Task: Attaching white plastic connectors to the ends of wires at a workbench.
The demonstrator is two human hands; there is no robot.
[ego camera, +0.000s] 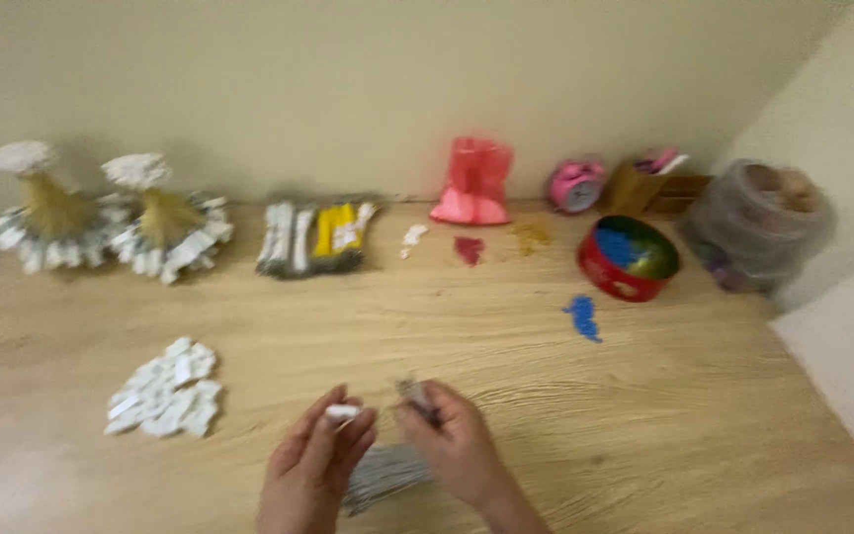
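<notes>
My left hand [313,467] pinches a small white piece [342,411] between thumb and fingers, low in the middle of the wooden table [546,415]. Right beside it, my right hand [457,445] grips a thin grey stick-like thing [415,393] that points up and left. Under and between both hands lies a bundle of thin grey wires [387,473]. A heap of small white pieces [165,389] sits to the left of my left hand. The picture is blurred.
Two white-and-gold tiered ornaments [101,213] stand at the back left. Along the wall are a clear pack of white and yellow pieces [313,235], a pink bag [474,181], a pink alarm clock [575,184], a brown holder [659,183], a red round tin [628,259] and a bagged jar [758,225]. A blue pile [582,316] lies near the tin.
</notes>
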